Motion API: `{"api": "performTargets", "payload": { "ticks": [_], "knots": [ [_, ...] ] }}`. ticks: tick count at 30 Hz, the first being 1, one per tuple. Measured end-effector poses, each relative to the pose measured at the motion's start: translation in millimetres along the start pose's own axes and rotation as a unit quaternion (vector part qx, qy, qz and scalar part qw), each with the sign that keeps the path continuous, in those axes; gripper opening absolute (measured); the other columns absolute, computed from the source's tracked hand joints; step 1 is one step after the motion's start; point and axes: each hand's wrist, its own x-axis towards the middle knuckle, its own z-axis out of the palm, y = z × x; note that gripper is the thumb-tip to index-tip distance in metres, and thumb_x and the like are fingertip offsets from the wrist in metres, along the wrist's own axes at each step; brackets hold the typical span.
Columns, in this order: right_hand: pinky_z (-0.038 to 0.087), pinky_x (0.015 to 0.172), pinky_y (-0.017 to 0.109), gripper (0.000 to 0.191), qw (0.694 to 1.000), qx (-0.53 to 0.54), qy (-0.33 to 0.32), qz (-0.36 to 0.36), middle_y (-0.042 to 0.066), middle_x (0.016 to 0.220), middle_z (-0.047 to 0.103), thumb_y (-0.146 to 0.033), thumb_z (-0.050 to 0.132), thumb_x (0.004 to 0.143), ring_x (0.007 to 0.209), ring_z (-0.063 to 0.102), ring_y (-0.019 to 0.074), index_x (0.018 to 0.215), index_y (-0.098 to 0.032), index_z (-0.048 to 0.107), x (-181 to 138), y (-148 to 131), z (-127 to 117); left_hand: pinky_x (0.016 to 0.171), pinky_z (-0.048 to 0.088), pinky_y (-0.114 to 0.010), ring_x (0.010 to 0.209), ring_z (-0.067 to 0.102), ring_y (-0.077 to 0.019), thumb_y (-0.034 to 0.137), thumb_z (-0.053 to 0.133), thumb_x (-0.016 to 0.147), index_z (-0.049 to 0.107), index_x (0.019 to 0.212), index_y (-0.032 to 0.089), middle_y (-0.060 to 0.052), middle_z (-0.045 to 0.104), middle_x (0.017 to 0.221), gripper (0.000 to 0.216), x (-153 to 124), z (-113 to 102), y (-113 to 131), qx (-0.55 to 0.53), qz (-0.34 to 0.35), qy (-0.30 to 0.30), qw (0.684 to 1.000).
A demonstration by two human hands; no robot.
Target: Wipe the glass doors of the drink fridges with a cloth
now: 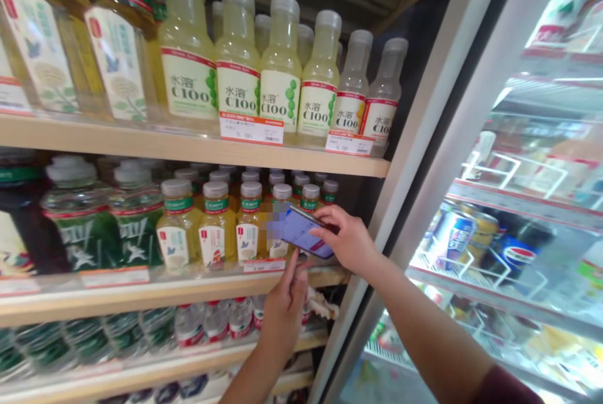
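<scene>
A smartphone (301, 232) with a lit bluish screen is tilted in front of the middle shelf. My right hand (349, 242) grips its right end, thumb on the front and fingers along the upper edge. Below the phone is my left hand (286, 300), fingers stretched upward and holding nothing. Its fingertips come close to the phone's lower edge; whether they touch it I cannot tell. Behind the phone stand yellow tea bottles (217, 218) with green-banded necks and grey caps. A shelf price label (264, 265) shows just left of my left fingertips.
On the upper shelf (188, 143) are C100 drink bottles (280, 71) and larger tea bottles (115, 46). Dark green bottles (78, 222) fill the middle shelf's left. Red-labelled bottles (217, 320) lie lower. A metal upright (424, 115) separates the shelves from a lit drinks fridge (513, 193).
</scene>
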Motion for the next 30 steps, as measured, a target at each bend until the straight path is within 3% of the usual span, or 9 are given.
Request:
{"api": "performTargets", "payload": {
  "ticks": [2,5,7,10,15,20,27,30],
  "knots": [
    [0.058,0.089,0.029,0.021,0.995,-0.082,-0.03,-0.055,0.002,0.108,0.082,-0.023,0.074,0.095,0.101,0.078,0.0194,0.116,-0.024,0.072,11,-6,-3,0.055,0.052,-0.027,0.056,0.06,-0.0152,0.064,0.052,0.099,0.053,0.157,0.019,-0.007,0.081,0.107,0.074,-1,4,-1,-0.016,-0.004,0.006,1.0],
    [0.054,0.091,0.028,0.019,0.959,-0.224,-0.123,-0.122,0.005,0.11,0.081,-0.019,0.069,0.101,0.103,0.076,0.0199,0.119,-0.022,0.073,24,-9,-3,0.054,0.05,-0.027,0.055,0.058,-0.0141,0.064,0.051,0.1,0.057,0.154,0.021,-0.005,0.08,0.103,0.07,-7,6,-3,-0.027,-0.015,0.041,0.999],
    [0.052,0.09,0.027,0.017,0.93,-0.292,-0.175,-0.137,0.006,0.108,0.08,-0.017,0.066,0.103,0.104,0.074,0.0208,0.118,-0.021,0.073,28,-6,-1,0.054,0.05,-0.027,0.055,0.058,-0.0141,0.064,0.051,0.099,0.059,0.151,0.021,-0.004,0.08,0.102,0.068,-13,4,-4,-0.021,-0.024,0.062,0.998],
    [0.051,0.085,0.027,0.018,0.908,-0.348,-0.204,-0.114,0.007,0.106,0.08,-0.016,0.065,0.103,0.1,0.074,0.0218,0.118,-0.021,0.073,27,2,1,0.055,0.051,-0.027,0.056,0.058,-0.0143,0.064,0.051,0.099,0.06,0.149,0.021,-0.004,0.08,0.104,0.067,-20,-2,-8,-0.008,-0.029,0.063,0.998],
    [0.049,0.083,0.027,0.024,0.904,-0.374,-0.201,-0.049,0.007,0.112,0.08,-0.017,0.067,0.102,0.103,0.075,0.0225,0.126,-0.022,0.07,21,11,-8,0.057,0.053,-0.028,0.057,0.06,-0.0148,0.065,0.052,0.099,0.062,0.146,0.02,-0.006,0.081,0.104,0.066,-23,-14,-15,0.01,-0.028,0.063,0.998],
    [0.049,0.081,0.026,0.027,0.901,-0.373,-0.22,-0.031,0.006,0.109,0.08,-0.014,0.072,0.098,0.1,0.075,0.022,0.123,-0.023,0.069,19,21,-8,0.057,0.054,-0.029,0.059,0.063,-0.0162,0.071,0.051,0.097,0.06,0.148,0.019,-0.005,0.081,0.101,0.074,-21,-18,-16,0.034,-0.031,0.035,0.998],
    [0.052,0.076,0.024,0.027,0.906,-0.357,-0.227,-0.013,0.004,0.101,0.081,-0.014,0.076,0.095,0.092,0.077,0.0207,0.12,-0.023,0.069,14,40,5,0.057,0.052,-0.026,0.06,0.059,-0.014,0.072,0.052,0.098,0.063,0.145,0.019,-0.006,0.08,0.106,0.072,-24,-3,-8,0.02,-0.027,0.054,0.998],
    [0.056,0.088,0.029,0.026,0.911,-0.351,-0.216,-0.016,0.008,0.111,0.08,-0.014,0.073,0.098,0.103,0.076,0.0229,0.123,-0.02,0.068,6,37,4,0.056,0.052,-0.025,0.059,0.056,-0.0135,0.073,0.052,0.098,0.063,0.144,0.017,-0.006,0.079,0.106,0.073,-26,6,-6,-0.004,-0.026,0.055,0.998]
  ]
}}
